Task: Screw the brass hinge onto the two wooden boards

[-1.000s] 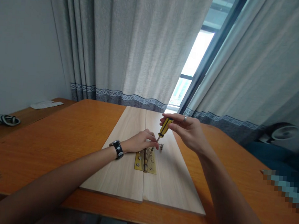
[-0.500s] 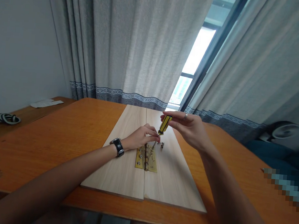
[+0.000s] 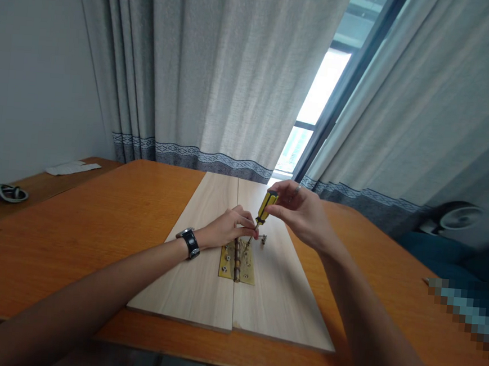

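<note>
Two pale wooden boards point(image 3: 203, 281) lie side by side on an orange table point(image 3: 96, 233). A brass hinge point(image 3: 238, 265) spans their seam. My right hand point(image 3: 299, 212) is closed round the yellow and black handle of a screwdriver point(image 3: 264, 208), whose tip points down at the hinge's far end. My left hand point(image 3: 226, 229), with a black watch on its wrist, rests on the left board and pinches at the screwdriver's tip; what its fingers hold is too small to make out. A loose screw point(image 3: 264, 239) lies just right of the tip.
Grey curtains point(image 3: 219, 74) hang behind the table with a window gap between them. A coiled cable point(image 3: 9, 192) and a white paper point(image 3: 68, 167) lie on a side ledge at the left. A fan point(image 3: 457, 218) stands at the right.
My right hand and the screwdriver have come down and slightly left, closer to the hinge. My left hand stays at the tip.
</note>
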`<state>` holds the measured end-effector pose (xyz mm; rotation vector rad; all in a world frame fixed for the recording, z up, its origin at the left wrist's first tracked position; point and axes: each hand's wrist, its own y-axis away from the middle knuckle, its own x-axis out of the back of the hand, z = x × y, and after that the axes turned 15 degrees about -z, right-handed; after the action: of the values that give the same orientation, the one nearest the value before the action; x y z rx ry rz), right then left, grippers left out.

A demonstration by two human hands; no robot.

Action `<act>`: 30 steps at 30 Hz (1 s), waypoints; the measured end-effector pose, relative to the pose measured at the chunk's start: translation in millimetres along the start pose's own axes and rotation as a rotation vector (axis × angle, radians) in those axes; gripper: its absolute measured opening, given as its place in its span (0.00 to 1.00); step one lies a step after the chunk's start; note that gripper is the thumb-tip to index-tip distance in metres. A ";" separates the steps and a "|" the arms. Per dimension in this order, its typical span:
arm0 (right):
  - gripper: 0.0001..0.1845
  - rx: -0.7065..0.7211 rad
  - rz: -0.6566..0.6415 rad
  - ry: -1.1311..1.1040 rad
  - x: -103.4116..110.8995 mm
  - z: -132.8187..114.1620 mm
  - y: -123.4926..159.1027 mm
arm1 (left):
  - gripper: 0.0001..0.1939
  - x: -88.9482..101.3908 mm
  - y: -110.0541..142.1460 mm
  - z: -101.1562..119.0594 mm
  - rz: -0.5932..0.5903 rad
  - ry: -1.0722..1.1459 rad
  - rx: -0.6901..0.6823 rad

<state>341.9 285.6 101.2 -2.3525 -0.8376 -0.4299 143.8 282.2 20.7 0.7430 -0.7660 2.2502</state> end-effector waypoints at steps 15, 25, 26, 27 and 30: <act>0.21 -0.010 -0.026 0.168 0.3 -4.7 1.6 | 0.13 -1.0 0.4 -1.3 -0.065 -0.040 0.057; 0.18 -0.017 -0.009 0.004 0.3 -1.4 -0.7 | 0.13 -1.9 1.1 -8.8 -0.090 -0.031 0.034; 0.20 -0.028 0.047 0.039 -1.8 -0.2 -1.6 | 0.13 -2.0 1.4 -8.6 -0.087 -0.033 0.034; 0.21 -0.030 0.068 0.061 -3.5 0.0 -2.0 | 0.13 -2.0 1.6 -8.2 -0.085 -0.035 0.034; 0.23 0.014 -0.068 0.001 -3.4 -3.9 0.3 | 0.13 -1.7 1.7 -7.6 -0.086 -0.042 0.033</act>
<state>339.2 281.3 102.4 -2.3159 -0.9199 -0.4515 141.4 285.6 14.0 0.8253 -0.7049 2.1809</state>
